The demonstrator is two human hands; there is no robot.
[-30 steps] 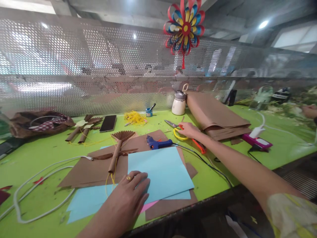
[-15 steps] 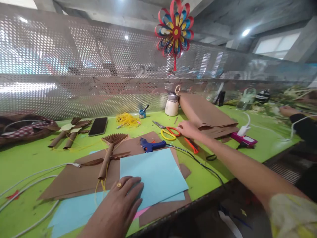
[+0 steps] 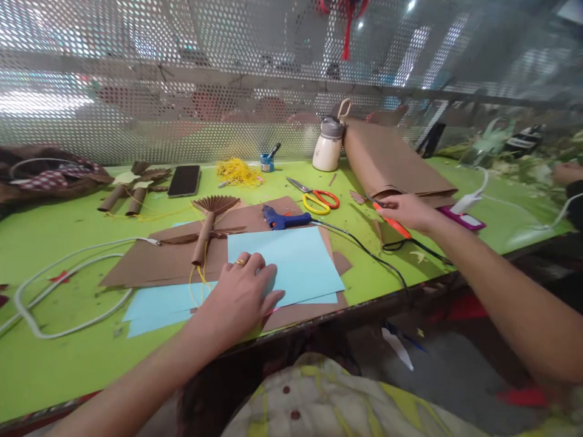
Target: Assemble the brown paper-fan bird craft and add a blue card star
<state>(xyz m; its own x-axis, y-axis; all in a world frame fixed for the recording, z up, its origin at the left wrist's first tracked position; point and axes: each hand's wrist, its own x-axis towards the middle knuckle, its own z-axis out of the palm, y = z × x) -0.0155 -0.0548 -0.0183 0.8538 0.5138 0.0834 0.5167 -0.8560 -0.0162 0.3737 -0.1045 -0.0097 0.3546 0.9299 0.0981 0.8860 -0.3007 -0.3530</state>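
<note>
Right hand [image 3: 404, 210] grips orange-handled tool [image 3: 399, 229], right of blue paper [image 3: 304, 261]; left hand [image 3: 246, 285] on paper's near-left corner, fingers curled, can't tell if pinching.

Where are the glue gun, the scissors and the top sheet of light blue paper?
Glue gun [image 3: 288, 220]: head camera view; middle of its blue body.
Scissors [image 3: 310, 192]: head camera view; near the pivot, between blades and handles.
Top sheet of light blue paper [image 3: 298, 264]: head camera view; its bare middle.

A perforated metal panel [image 3: 136, 42] stands along the back of the bright green tabletop [image 3: 54, 364], catching a white streak of light [image 3: 45, 102] at left. Below the tabletop's dark edge lies a grey floor [image 3: 446, 370], dimly lit.
</note>
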